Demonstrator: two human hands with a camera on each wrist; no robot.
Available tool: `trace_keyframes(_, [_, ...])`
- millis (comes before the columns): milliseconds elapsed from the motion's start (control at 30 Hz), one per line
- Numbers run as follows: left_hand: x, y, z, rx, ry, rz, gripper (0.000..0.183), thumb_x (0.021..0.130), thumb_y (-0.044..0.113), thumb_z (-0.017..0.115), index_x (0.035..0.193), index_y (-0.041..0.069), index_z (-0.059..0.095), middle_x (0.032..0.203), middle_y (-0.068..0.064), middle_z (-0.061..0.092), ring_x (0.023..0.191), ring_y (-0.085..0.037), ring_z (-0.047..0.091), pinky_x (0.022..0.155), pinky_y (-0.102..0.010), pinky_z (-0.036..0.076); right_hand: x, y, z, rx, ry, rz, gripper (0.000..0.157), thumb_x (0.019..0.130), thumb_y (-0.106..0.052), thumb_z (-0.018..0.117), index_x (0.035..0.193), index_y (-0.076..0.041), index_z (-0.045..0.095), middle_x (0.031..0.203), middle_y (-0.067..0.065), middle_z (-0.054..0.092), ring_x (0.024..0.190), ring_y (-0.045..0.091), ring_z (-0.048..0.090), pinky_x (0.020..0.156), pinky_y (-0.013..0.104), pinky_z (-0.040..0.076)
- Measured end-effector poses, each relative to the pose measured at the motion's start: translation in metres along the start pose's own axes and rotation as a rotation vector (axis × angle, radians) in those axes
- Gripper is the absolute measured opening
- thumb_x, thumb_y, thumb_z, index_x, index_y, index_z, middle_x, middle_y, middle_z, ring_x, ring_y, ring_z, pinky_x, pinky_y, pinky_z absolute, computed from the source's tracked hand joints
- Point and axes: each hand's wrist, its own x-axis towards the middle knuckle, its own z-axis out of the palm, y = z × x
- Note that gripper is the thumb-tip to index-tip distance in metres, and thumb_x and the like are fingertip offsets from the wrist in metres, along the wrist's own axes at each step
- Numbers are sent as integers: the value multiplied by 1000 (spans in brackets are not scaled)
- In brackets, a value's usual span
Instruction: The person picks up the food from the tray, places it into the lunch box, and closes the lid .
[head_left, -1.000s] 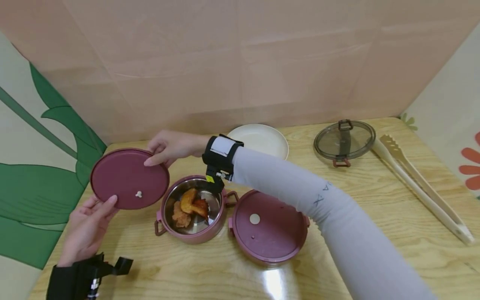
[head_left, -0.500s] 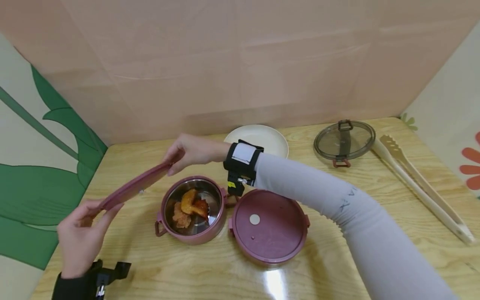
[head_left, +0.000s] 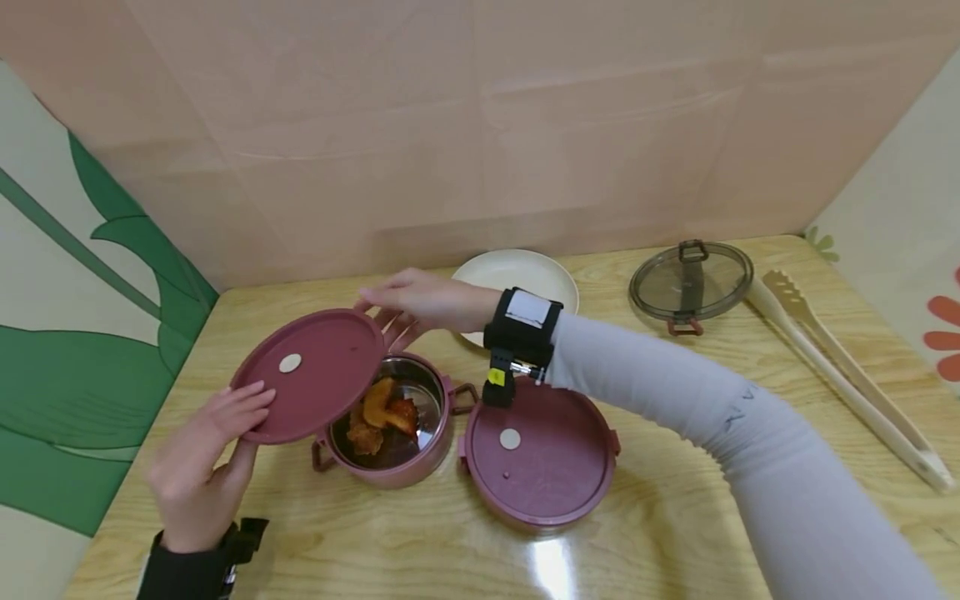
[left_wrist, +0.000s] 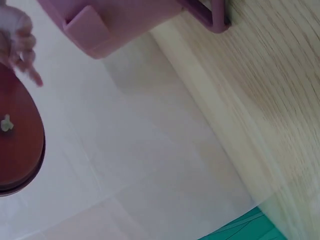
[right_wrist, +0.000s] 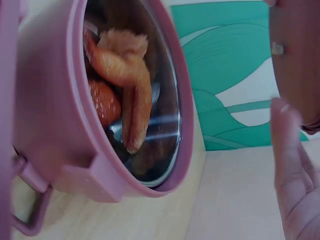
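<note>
A round maroon lid (head_left: 315, 375) with a white dot is tilted above the left part of a pink pot (head_left: 405, 475). My left hand (head_left: 206, 458) pinches its near-left edge, fingers on top and thumb below. Beside the lid's far-right edge is my right hand (head_left: 427, 304), its fingers loosely extended; whether they touch the rim cannot be told. Inside the steel-lined pot lie several pieces of cooked chicken (right_wrist: 125, 85), partly hidden by the lid in the head view. The lid's underside (left_wrist: 17, 135) shows a small pale knob in the left wrist view.
Right of the open pot stands a second pink pot with its maroon lid (head_left: 543, 467) on. A white plate (head_left: 517, 275) lies behind. Farther right are a glass lid (head_left: 663, 287) and long beige tongs (head_left: 847, 383) on the wooden table (head_left: 690, 533).
The lid has turned over from underside up to dotted top up and moved right, partly over the open pot. My right hand has let go of its edge and moved right.
</note>
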Motion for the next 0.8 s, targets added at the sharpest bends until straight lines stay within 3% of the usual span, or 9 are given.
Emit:
trace_keyframes(100, [-2,1,5,-5,27,50,41,99,20,58,75,-12,70,81,-29,69,113,0,60,101,-26,47,-7,2,-2,29,-32,33,38,104,-31,45,117,-1,63,76,10,68,62,18,64,61,28,57])
trace_keyframes(300, [-4,1,13,-36,54,85,37,97,17,60,73,-10,70,81,-28,70,107,-10,66,99,-30,50,-20,2,-3,-63,-88,12,23,100,-21,54,93,-3,67,61,6,62,51,14,59,51,23,48])
trace_keyframes(433, [-4,2,15,-38,-2,56,37,98,18,59,77,-9,71,85,-25,71,111,-9,64,102,-31,48,-25,3,-4,-85,-65,10,20,99,-15,56,87,-3,66,59,6,61,49,12,57,48,20,47])
trace_keyframes(633, [-2,3,15,-27,-151,-51,37,101,21,52,86,-7,72,104,-22,70,126,-13,54,105,-25,44,-37,9,-3,-139,-15,51,22,99,-12,55,83,-1,62,60,7,63,51,12,60,51,22,53])
trace_keyframes(733, [-1,3,16,-2,-162,-148,22,99,4,52,96,-7,71,112,-23,67,126,-19,53,104,-20,43,-42,11,-4,-156,25,66,20,99,-12,54,84,0,62,63,7,65,51,12,61,52,22,54])
trace_keyframes(800, [-1,4,16,25,-159,-263,19,95,-6,53,106,-7,69,114,-23,65,120,-12,55,100,-13,42,-46,13,-5,-160,53,80,19,99,-11,54,86,1,61,64,7,66,51,12,62,51,22,54])
